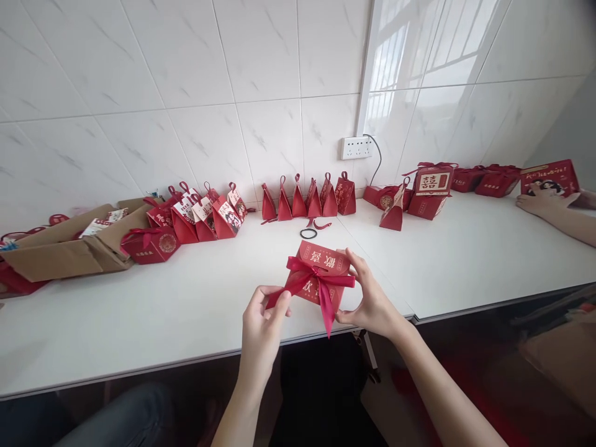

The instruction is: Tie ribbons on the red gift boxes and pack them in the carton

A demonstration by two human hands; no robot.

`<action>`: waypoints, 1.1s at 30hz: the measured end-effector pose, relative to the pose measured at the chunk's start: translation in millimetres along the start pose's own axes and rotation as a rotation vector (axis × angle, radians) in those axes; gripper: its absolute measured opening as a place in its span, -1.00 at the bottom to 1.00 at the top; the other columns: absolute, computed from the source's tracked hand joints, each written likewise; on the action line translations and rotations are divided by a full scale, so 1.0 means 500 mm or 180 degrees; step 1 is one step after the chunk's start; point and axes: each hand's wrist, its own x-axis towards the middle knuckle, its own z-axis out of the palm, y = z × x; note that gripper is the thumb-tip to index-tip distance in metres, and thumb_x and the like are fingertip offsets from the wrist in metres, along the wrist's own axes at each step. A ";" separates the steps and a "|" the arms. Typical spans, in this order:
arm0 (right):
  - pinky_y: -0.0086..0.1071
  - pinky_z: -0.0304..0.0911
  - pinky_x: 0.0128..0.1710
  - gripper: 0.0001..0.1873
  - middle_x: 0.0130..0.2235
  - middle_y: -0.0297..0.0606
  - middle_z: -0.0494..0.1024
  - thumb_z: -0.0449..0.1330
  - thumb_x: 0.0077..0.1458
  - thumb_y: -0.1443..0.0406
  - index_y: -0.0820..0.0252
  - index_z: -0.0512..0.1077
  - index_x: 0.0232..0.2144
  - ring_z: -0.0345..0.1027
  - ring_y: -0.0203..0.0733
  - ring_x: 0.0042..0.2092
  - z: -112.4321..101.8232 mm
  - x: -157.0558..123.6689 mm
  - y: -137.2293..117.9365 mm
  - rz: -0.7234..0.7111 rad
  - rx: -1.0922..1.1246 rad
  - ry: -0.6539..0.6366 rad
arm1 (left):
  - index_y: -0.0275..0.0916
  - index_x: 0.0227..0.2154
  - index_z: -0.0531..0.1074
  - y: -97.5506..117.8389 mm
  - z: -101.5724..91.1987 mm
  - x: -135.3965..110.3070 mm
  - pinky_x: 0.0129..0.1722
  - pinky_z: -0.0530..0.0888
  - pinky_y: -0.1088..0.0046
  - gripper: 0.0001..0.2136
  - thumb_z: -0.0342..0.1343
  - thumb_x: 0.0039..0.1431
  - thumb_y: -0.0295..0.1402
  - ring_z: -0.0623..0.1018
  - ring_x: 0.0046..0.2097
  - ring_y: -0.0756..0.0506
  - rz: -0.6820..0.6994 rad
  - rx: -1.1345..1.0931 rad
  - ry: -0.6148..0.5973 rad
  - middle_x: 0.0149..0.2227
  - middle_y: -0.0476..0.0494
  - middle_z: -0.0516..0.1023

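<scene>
A red gift box with pale printed characters sits before me near the front edge of the white table. A crimson ribbon is tied in a bow across its top, with tails hanging over the near side. My left hand pinches one ribbon end at the box's left. Around the box's right side curve the thumb and fingers of my right hand, gripping it. Just behind the box lies a black ring-shaped band, and beyond it a loose strip of red ribbon.
Several red triangular boxes line the tiled wall, with more boxes beside an open cardboard carton at left. A stacked pair of boxes stands right. Another person's hand holds a printed red box at far right.
</scene>
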 end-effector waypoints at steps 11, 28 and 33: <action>0.06 0.16 0.14 0.17 0.29 -0.11 0.00 0.32 -0.20 0.41 -0.12 -0.27 0.30 -0.04 0.13 0.29 -0.001 -0.009 -0.023 0.0374 0.0607 -0.0685 | -0.22 -0.52 0.37 -0.030 -0.035 -0.092 -0.31 0.37 0.41 -0.75 0.03 0.16 -0.18 0.52 -0.40 -0.08 -0.0576 0.0514 -0.1859 -0.49 -0.11 0.59; -0.01 0.16 0.17 0.03 0.32 -0.14 -0.04 0.27 -0.15 0.40 -0.09 -0.14 0.28 0.05 0.10 0.26 0.004 -0.028 -0.051 0.0715 0.0889 -0.0927 | -0.20 -0.44 0.37 0.026 -0.063 -0.047 -0.37 0.39 0.52 -0.72 0.11 0.07 -0.07 0.44 -0.37 -0.03 -0.0001 0.1303 -0.0750 -0.43 -0.02 0.44; 0.00 0.10 0.20 0.05 0.31 -0.15 -0.03 0.29 -0.17 0.40 -0.08 -0.13 0.28 -0.02 0.10 0.28 0.003 -0.035 -0.054 0.0726 0.0770 -0.0897 | -0.21 -0.58 0.32 0.032 -0.055 -0.083 -0.51 0.33 0.54 -0.68 0.08 0.10 -0.08 0.40 -0.52 0.01 0.0015 0.1358 -0.0577 -0.60 0.02 0.40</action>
